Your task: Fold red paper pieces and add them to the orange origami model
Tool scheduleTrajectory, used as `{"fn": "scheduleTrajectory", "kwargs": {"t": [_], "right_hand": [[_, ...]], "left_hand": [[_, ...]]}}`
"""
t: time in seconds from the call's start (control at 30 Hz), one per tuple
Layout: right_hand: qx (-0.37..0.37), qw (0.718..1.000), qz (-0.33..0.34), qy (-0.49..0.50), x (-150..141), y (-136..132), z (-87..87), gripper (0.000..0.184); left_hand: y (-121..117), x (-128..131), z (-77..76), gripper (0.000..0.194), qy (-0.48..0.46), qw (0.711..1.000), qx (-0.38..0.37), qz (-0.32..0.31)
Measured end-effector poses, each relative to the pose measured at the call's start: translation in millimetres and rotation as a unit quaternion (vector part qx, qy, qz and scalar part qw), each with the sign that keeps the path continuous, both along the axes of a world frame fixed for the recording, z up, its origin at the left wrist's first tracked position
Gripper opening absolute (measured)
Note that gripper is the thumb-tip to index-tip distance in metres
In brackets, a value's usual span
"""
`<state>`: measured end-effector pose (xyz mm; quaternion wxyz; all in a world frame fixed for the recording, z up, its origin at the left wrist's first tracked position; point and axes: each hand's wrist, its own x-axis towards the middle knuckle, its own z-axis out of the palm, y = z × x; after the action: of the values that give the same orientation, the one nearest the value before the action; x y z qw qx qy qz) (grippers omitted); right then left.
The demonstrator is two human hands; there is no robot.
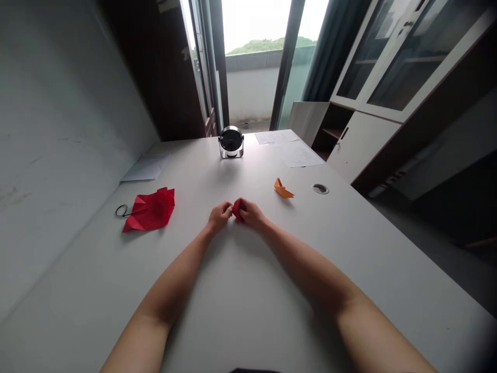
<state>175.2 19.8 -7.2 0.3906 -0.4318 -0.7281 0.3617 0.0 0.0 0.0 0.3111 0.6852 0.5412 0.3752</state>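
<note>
A small piece of folded red paper (237,209) is held between my two hands, just above the middle of the white table (248,290). My left hand (220,214) pinches its left edge with closed fingers. My right hand (251,213) grips it from the right, thumb against the paper; part of the paper is hidden behind the fingers. To the right lies an orange folded-paper figure (283,189), pointed at its ends. Off to the left is a creased red sheet (153,210), with a thin black loop of cord (121,211) at its left side.
A round black device on a silver stand (231,142) stands at the table's far end. White papers (297,154) lie at the back right, more papers (144,168) at the back left. A round cable hole (320,189) is near the right edge. Cabinets (363,142) stand beyond.
</note>
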Motion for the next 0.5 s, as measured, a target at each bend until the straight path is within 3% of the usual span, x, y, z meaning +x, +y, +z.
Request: {"fn": "scheduleTrajectory", "kwargs": {"t": [0.5], "right_hand": [[0.012,1.0,-0.022,0.0,-0.7,8.2,-10.4,0.013]], "left_hand": [[2.7,-1.7,-6.9,0.02,-0.029,0.999,0.017,-0.008]]}}
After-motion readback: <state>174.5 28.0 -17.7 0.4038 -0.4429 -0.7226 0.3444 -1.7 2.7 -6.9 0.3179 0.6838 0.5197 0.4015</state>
